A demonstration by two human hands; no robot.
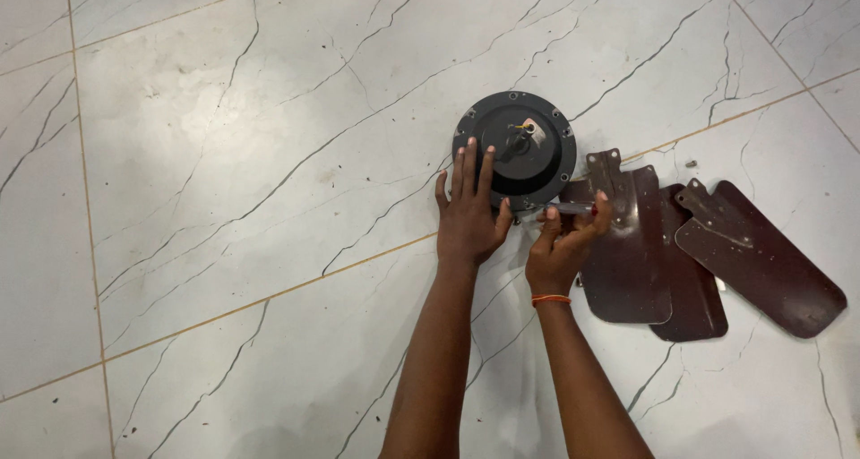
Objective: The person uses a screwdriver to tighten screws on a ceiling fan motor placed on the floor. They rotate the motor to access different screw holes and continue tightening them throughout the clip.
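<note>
Fan motor [527,147] rim under both hands.

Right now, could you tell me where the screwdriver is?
In the head view, the screwdriver lies right of centre in the right hand, its tip at the lower edge of the round black fan motor, beside the brown fan blades.
</note>
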